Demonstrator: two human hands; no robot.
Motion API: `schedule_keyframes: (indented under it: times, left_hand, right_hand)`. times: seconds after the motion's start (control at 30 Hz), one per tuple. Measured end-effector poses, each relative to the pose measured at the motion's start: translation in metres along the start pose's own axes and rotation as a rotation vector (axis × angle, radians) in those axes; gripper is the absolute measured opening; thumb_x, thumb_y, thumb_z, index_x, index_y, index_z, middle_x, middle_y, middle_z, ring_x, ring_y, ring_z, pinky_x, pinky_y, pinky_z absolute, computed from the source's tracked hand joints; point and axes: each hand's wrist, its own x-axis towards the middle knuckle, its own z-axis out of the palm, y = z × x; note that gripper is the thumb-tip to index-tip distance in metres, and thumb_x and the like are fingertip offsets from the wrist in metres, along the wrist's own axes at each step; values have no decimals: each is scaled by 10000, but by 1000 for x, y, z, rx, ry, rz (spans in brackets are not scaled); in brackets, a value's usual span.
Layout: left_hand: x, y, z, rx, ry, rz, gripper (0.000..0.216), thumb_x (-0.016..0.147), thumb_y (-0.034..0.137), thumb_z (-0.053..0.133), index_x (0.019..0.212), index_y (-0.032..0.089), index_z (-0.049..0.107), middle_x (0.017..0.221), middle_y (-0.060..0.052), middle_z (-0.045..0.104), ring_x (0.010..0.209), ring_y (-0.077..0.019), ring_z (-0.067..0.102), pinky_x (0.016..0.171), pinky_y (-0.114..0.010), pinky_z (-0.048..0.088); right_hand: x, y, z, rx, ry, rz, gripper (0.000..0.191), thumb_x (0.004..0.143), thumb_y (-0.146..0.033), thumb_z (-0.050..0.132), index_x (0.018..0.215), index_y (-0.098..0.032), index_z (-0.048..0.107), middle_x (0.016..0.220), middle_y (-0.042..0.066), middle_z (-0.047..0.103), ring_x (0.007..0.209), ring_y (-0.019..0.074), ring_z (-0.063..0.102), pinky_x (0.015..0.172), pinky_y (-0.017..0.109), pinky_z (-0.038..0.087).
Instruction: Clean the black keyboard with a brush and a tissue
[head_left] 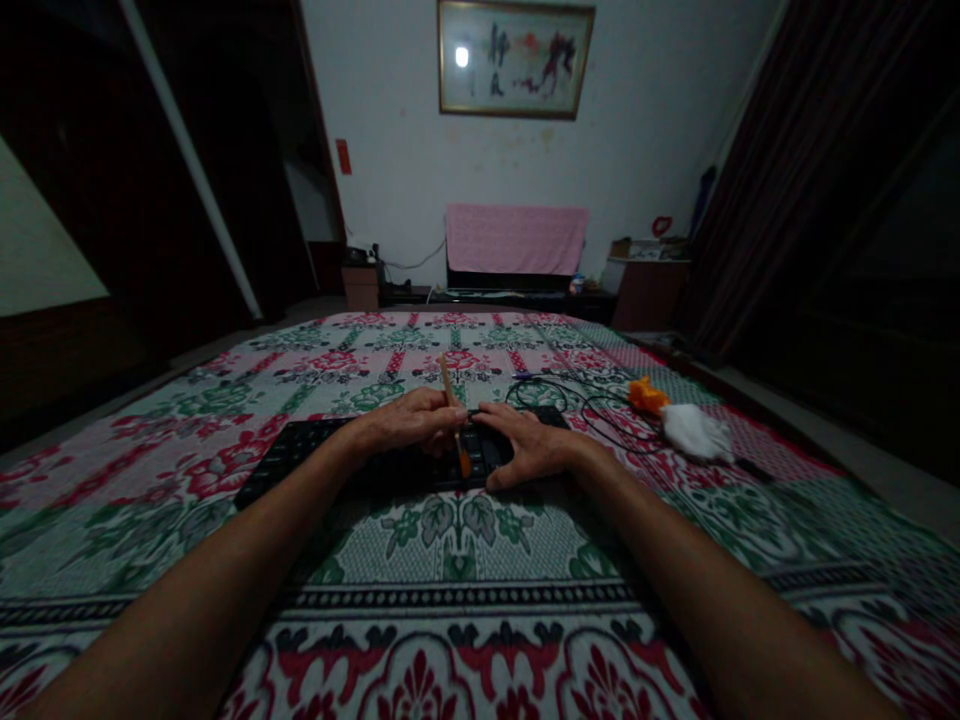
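A black keyboard (300, 452) lies on a patterned bedspread (465, 540) in front of me. My left hand (409, 420) rests over the keyboard's middle, its fingers pinched round a thin wooden-handled brush (453, 410) whose orange tip touches the keys. My right hand (529, 445) lies flat on the keyboard's right part, fingers stretched out, holding it down. The keyboard's black cable (577, 400) coils just beyond the right hand.
An orange cloth (646, 396) and a white fluffy wad (694, 432) lie on the bedspread to the right. Beyond the bed stand a low cabinet with a pink-covered screen (516, 240), a framed picture (514, 58) on the wall, and dark curtains (757, 200) on the right.
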Motion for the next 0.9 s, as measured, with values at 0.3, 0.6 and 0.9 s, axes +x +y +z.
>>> schedule_keyframes:
  times: [0.3, 0.6, 0.9]
  left_hand:
    - [-2, -1, -7, 53, -49, 30, 345, 804, 494, 492, 773, 154, 541, 591, 14, 560, 513, -111, 536, 507, -227, 443]
    - [4, -6, -4, 20, -36, 155, 327, 824, 373, 509, 1032, 138, 599, 806, -30, 639, 640, -111, 560, 594, -223, 459]
    - [0, 0, -5, 13, -106, 183, 328, 791, 360, 598, 1043, 156, 644, 981, -69, 669, 841, -155, 588, 767, -283, 469]
  right_hand:
    - [1, 1, 0, -6, -6, 1, 1053, 569, -555, 721, 1437, -220, 229, 1527, 124, 105, 1394, 326, 53, 1103, 546, 48]
    - [0, 0, -2, 11, -11, -11, 1072, 573, -554, 718, 1445, -199, 204, 1525, 133, 103, 1396, 315, 39, 1101, 546, 42]
    - [-1, -5, -4, 1, -20, 2, 1069, 584, -509, 736, 1447, -179, 199, 1521, 140, 109, 1393, 325, 45, 1104, 540, 52]
